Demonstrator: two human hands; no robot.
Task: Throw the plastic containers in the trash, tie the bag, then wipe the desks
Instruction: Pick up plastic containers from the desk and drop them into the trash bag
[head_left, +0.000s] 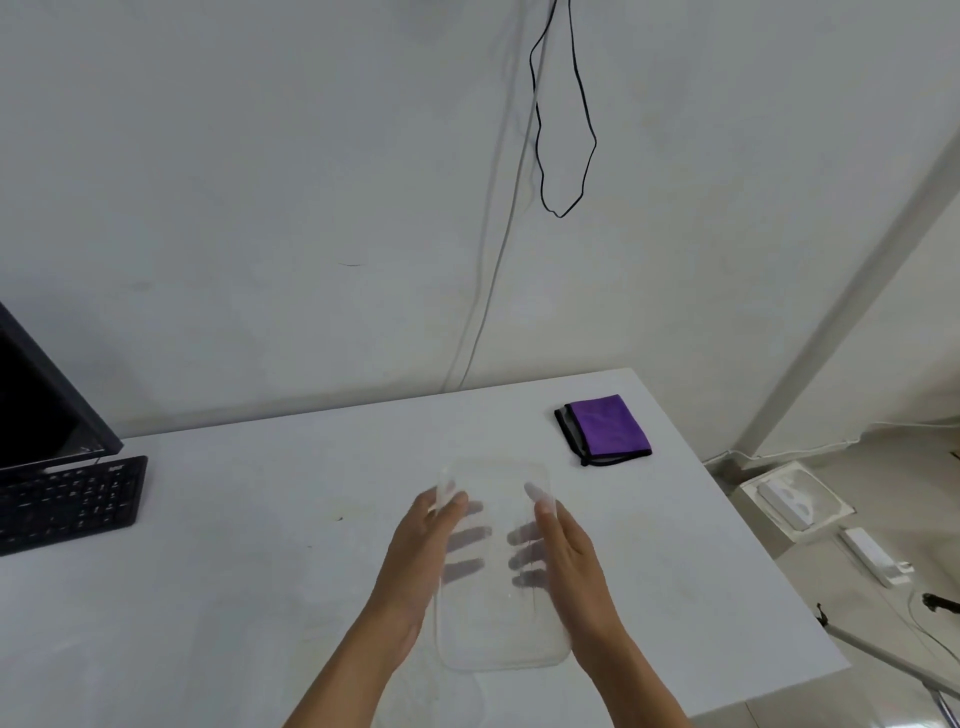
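container (498, 629) clear, held over tabletop (234, 597); left hand (415, 561) and right hand (576, 566) grip its sides, fingers underneath. purple cloth (608, 428) beyond, apart.

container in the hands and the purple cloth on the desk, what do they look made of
Container: clear, thin plastic, slightly glossy; fingers show through it. Purple cloth: soft matte fabric, maybe microfibre, folded, with black edging.

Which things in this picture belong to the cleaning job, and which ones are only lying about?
For the job:
clear plastic container, held by the left hand and right hand
purple cloth, probably for wiping
white desk

Lying about:
monitor
keyboard
black cable on the wall
white power strip on the floor
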